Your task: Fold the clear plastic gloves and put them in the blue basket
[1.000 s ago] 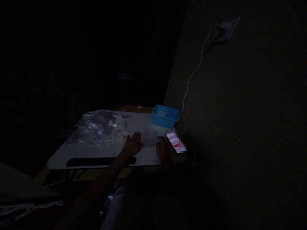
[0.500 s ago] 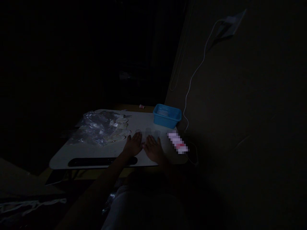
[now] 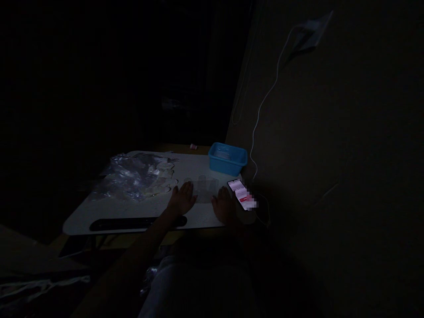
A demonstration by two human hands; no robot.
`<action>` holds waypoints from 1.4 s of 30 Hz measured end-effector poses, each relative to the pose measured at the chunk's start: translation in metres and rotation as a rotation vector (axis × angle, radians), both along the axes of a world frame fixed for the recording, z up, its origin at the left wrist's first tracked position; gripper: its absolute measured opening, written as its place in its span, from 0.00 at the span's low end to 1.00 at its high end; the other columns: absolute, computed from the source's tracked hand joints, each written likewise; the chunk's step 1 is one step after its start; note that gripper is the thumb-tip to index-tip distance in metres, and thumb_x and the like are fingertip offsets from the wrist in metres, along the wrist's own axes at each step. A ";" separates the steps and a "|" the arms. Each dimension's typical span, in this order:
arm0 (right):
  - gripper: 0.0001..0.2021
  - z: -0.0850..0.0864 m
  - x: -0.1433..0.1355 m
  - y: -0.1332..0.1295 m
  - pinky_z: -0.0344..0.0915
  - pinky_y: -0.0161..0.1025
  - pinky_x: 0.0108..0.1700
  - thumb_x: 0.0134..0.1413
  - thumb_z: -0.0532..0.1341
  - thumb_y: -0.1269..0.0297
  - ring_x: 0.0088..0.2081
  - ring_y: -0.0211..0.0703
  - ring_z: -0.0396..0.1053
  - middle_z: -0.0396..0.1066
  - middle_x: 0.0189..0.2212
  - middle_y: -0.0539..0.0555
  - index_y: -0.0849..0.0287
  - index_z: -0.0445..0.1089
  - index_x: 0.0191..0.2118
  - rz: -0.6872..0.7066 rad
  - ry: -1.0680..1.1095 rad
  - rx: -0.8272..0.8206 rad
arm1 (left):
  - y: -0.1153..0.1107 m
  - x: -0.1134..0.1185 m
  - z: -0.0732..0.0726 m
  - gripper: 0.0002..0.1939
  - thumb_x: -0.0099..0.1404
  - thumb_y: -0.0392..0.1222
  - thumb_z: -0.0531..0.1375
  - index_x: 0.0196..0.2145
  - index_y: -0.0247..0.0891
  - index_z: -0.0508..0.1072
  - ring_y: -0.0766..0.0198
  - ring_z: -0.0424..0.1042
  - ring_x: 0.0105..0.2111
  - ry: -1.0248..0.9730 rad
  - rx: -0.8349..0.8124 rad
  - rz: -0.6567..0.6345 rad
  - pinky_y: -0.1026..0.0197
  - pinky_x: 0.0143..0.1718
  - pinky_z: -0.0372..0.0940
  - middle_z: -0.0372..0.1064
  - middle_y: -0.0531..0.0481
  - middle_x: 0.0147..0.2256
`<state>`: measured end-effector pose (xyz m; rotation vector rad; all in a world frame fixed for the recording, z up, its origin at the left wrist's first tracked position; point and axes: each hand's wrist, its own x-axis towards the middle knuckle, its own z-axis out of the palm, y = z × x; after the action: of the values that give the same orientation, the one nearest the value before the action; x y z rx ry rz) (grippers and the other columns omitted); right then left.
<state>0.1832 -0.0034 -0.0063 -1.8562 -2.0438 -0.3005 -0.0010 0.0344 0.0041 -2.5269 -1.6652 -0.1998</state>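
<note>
The scene is very dark. On the white tabletop (image 3: 195, 217), a thin, pale, flat piece with rounded lobes at its far edge (image 3: 203, 194) lies between my hands; its kind is hard to make out. My left hand (image 3: 181, 198) rests palm down at its left side, fingers stretched out. At its right side, my right hand (image 3: 224, 205) lies flat with fingers apart. Neither hand grips anything. To the right of my right hand is a lit phone (image 3: 239, 190). Left of my left hand, a crumpled clear plastic bag (image 3: 130, 179) lies beside whitish, lobed pieces (image 3: 164, 176).
A blue plastic basket (image 3: 227, 167) stands at the table's far right. A black slot strip (image 3: 122, 224) runs along the near edge. From a wall fitting, a white cable (image 3: 261, 106) hangs down beside the table. A small pinkish item (image 3: 193, 146) lies beyond the far edge.
My hands have moved apart: the right one has slid right toward the phone, uncovering more of the pale flat piece. The whole view has shifted slightly.
</note>
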 end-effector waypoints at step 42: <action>0.26 0.002 -0.018 0.032 0.44 0.57 0.57 0.60 0.39 0.55 0.60 0.49 0.48 0.52 0.58 0.63 0.66 0.54 0.57 0.102 0.019 -0.053 | 0.009 -0.019 -0.004 0.24 0.65 0.41 0.37 0.53 0.32 0.61 0.60 0.55 0.56 -0.326 0.137 0.056 0.55 0.55 0.53 0.59 0.41 0.54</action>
<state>0.1656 0.0282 -0.0042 -1.7708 -2.1440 -0.2032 -0.0201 0.0438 0.0002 -2.4431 -1.7562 -0.7292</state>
